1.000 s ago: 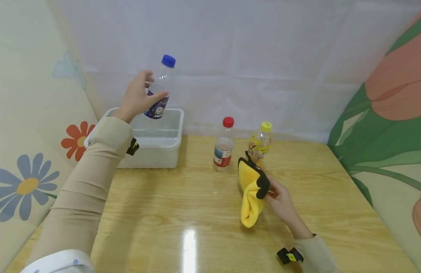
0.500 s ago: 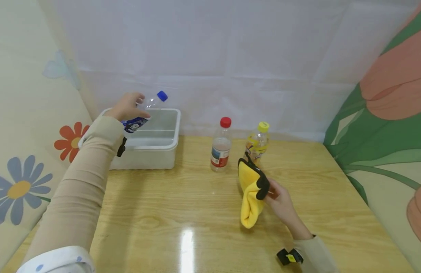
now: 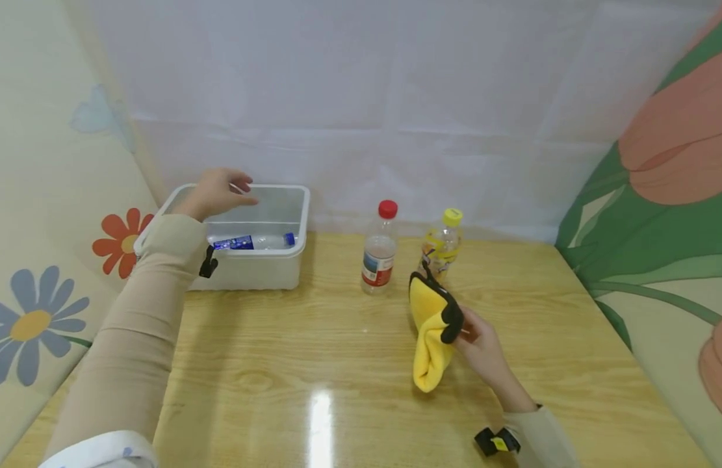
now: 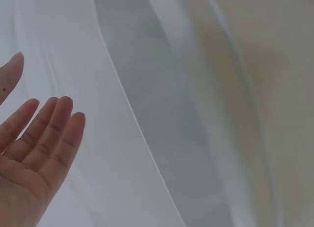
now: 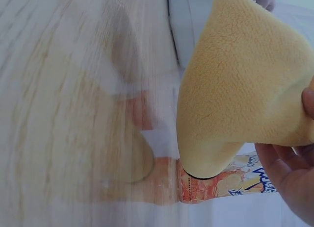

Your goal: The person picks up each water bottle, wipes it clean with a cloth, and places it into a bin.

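Observation:
My left hand (image 3: 217, 193) hovers over the white plastic bin (image 3: 255, 270), its fingers loose with nothing in them; the left wrist view shows that hand (image 4: 39, 153) with its palm bare. Inside the bin a clear bottle with a blue label and blue cap (image 3: 234, 243) lies on its side. My right hand (image 3: 480, 341) pinches a yellow cloth with black edging (image 3: 429, 331), which hangs folded above the table. In the right wrist view the fleecy cloth (image 5: 240, 80) fills much of the picture, with the hand's fingers (image 5: 289, 173) at its edge.
A red-capped clear bottle (image 3: 379, 253) stands right of the bin. Beside it a yellow-capped bottle (image 3: 442, 244) stands partly behind the cloth. The wooden table (image 3: 267, 377) runs back to a white sheet (image 3: 349, 97).
My left hand has lowered the blue-capped bottle toward the bin and let go; the bottle now lies inside. The right hand and cloth have hardly moved.

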The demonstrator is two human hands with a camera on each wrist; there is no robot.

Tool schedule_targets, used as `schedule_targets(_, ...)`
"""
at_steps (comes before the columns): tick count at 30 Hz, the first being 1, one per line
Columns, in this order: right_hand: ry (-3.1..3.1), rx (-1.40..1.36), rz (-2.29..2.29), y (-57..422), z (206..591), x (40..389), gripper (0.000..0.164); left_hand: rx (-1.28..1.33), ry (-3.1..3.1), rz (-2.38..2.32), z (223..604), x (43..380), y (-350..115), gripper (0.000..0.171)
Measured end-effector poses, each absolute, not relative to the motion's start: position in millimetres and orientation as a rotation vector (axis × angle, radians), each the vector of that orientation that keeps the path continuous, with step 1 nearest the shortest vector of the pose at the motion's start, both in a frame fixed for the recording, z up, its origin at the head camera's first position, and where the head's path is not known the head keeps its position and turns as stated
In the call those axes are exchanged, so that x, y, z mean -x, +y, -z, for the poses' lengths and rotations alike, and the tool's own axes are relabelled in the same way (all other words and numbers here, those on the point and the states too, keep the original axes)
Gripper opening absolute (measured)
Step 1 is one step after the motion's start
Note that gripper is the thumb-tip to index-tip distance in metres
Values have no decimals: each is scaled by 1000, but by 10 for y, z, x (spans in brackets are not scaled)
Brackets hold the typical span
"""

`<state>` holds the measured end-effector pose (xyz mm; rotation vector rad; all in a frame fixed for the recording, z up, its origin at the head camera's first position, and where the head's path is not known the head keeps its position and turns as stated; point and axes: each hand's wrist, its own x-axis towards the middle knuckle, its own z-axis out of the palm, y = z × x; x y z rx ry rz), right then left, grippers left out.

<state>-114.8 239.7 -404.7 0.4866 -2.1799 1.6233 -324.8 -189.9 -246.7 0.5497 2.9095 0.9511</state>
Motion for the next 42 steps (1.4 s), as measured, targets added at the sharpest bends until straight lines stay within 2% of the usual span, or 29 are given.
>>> schedule_targets(18, -2219, -445, -1605, 2445, 4003, 1136, 39, -673, 2675, -1686, 2787, 2909, -1205, 55)
schedule_targets(31, -2202, -436, -1600, 2448, 3994, 1136, 36, -737, 2544, -1767, 2964, 2887, -771, 62)
schedule_targets(42, -2203, -408, -1602, 2452, 3998, 1127, 38, -735, 2465, -1607, 3172, 2942, -439, 67)
